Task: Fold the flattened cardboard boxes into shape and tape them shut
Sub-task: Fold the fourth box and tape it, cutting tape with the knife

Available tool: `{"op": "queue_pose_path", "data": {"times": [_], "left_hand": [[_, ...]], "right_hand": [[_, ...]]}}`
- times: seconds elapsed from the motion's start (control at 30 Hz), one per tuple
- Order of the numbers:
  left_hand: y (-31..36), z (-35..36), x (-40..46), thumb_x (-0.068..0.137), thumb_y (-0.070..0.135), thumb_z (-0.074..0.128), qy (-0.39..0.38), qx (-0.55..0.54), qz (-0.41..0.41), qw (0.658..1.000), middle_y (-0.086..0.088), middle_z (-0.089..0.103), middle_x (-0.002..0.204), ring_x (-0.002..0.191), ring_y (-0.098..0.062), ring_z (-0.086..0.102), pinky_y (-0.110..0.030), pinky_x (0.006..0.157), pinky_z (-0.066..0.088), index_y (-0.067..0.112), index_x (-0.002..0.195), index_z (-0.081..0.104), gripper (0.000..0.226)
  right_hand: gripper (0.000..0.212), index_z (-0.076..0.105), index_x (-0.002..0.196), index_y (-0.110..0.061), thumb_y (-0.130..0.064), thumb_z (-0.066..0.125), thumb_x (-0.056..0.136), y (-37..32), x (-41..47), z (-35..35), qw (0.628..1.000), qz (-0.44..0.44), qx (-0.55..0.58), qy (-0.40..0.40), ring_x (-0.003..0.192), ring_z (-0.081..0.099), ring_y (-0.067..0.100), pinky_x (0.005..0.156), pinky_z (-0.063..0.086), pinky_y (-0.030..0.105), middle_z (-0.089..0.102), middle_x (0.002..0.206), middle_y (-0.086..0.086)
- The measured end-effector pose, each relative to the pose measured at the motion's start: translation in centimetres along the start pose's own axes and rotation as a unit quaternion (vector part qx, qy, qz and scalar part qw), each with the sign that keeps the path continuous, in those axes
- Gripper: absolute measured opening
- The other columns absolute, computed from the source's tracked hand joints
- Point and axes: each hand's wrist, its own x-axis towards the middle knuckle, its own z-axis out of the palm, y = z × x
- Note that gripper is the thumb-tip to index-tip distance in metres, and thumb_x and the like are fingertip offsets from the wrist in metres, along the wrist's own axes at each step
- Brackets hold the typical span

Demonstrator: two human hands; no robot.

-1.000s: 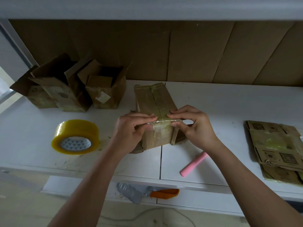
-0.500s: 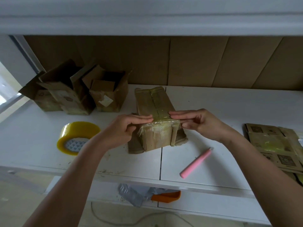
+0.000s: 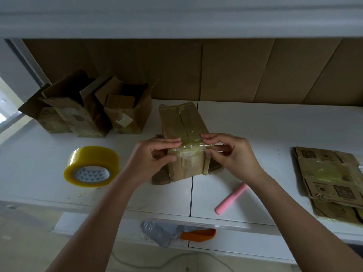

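Note:
A folded brown cardboard box point(image 3: 182, 122) lies on the white table point(image 3: 255, 130), its top seam covered by a strip of clear tape. My left hand point(image 3: 151, 160) and my right hand point(image 3: 229, 154) pinch a loose piece of clear tape point(image 3: 189, 149) stretched across the box's near top edge. A roll of yellowish tape point(image 3: 91, 166) sits to the left of the box. Flattened cardboard boxes point(image 3: 330, 179) are stacked at the right edge of the table.
Three open folded boxes point(image 3: 88, 108) stand at the back left. A pink cutter point(image 3: 231, 199) lies near the front edge, right of the box. Brown cardboard panels line the back wall. An orange object and grey plastic point(image 3: 176, 232) lie on a lower ledge.
The camera has tilted a little. Both hands have stayed at the box's near edge, with the right hand now drawn in closer and pinching the tape end.

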Motion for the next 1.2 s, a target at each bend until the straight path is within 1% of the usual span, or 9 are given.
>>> {"op": "queue_pose_path", "data": {"times": [0.23,0.5,0.6,0.7,0.8,0.87,0.93,1.07,1.2], "left_hand": [[0.1,2.1,0.0,0.071,-0.002,0.081,0.122,0.03,0.045,0.991,0.014,0.07,0.101,0.097,0.011,0.064,-0.006,0.087,0.047,0.015,0.1,0.074,0.034],[0.4,1.8,0.2,0.074,-0.003,0.078,0.095,-0.02,0.001,0.995,0.012,0.07,0.102,0.097,0.008,0.065,-0.008,0.083,0.049,0.018,0.101,0.073,0.035],[1.2,1.9,0.0,0.076,-0.003,0.077,0.079,-0.028,-0.015,0.996,0.011,0.07,0.103,0.098,0.006,0.065,-0.011,0.085,0.051,0.017,0.102,0.072,0.034],[1.8,2.0,-0.2,0.085,0.013,0.072,0.048,-0.022,-0.005,0.999,0.012,0.073,0.097,0.087,0.003,0.067,-0.016,0.077,0.054,0.012,0.099,0.075,0.015],[2.1,0.6,0.0,0.087,0.044,0.062,0.119,-0.086,-0.044,0.988,0.005,0.074,0.076,0.064,-0.01,0.068,-0.022,0.059,0.055,0.017,0.091,0.076,0.031],[1.2,-0.8,1.1,0.09,0.038,0.066,0.222,-0.022,-0.049,0.974,0.002,0.071,0.089,0.077,-0.012,0.066,-0.025,0.067,0.053,0.024,0.103,0.074,0.021],[0.1,-1.5,2.6,0.088,0.042,0.069,0.21,0.093,-0.112,0.967,0.004,0.056,0.125,0.109,-0.014,0.056,-0.029,0.088,0.046,0.035,0.129,0.06,0.043],[-1.4,-0.8,4.2,0.089,0.047,0.064,0.102,0.064,-0.206,0.971,0.002,0.048,0.145,0.121,-0.013,0.052,-0.021,0.09,0.041,0.037,0.149,0.035,0.067],[-1.4,0.0,3.5,0.089,0.049,0.063,0.134,0.065,-0.176,0.973,0.007,0.056,0.131,0.099,-0.002,0.056,-0.018,0.078,0.044,0.032,0.143,0.045,0.059]], "right_hand": [[0.015,0.074,0.089,-0.001,0.009,0.074,0.077,0.2,0.3,1.7,0.995,-0.021,-0.066,0.078,0.101,0.069,0.012,0.094,0.054,0.027,0.071,0.104,0.002],[0.01,0.074,0.087,0.0,0.007,0.072,0.08,-0.2,0.9,1.2,0.996,0.009,-0.067,0.066,0.104,0.068,0.01,0.091,0.052,0.018,0.07,0.102,-0.002],[0.022,0.073,0.103,-0.012,-0.018,0.076,0.082,-1.0,0.9,0.6,0.984,-0.016,-0.175,0.013,0.098,0.069,0.012,0.084,0.056,0.024,0.07,0.113,-0.006],[0.019,0.075,0.104,-0.017,-0.021,0.072,0.087,-1.2,0.7,1.0,0.957,-0.1,-0.27,0.023,0.097,0.069,0.016,0.078,0.058,0.033,0.07,0.114,-0.002],[0.018,0.076,0.101,-0.008,-0.001,0.065,0.089,-1.0,1.6,-0.2,0.982,-0.075,-0.173,-0.015,0.109,0.066,0.018,0.093,0.054,0.039,0.069,0.115,0.001],[0.027,0.075,0.105,-0.007,0.009,0.06,0.088,-1.2,2.7,-1.8,0.985,-0.033,-0.166,-0.021,0.121,0.059,0.021,0.105,0.046,0.038,0.067,0.119,0.001],[0.038,0.069,0.119,-0.014,0.007,0.056,0.09,-1.5,3.6,-3.1,0.97,0.01,-0.241,0.008,0.126,0.054,0.019,0.108,0.043,0.039,0.062,0.13,0.001],[0.025,0.063,0.116,-0.016,-0.03,0.059,0.095,-3.4,2.4,-2.6,0.928,0.072,-0.331,0.154,0.08,0.067,0.017,0.071,0.053,0.03,0.071,0.098,0.004],[0.033,0.056,0.111,-0.016,-0.046,0.05,0.096,-4.2,0.7,0.4,0.95,0.169,-0.256,0.049,0.057,0.066,0.013,0.053,0.051,0.022,0.068,0.069,0.003]]}}
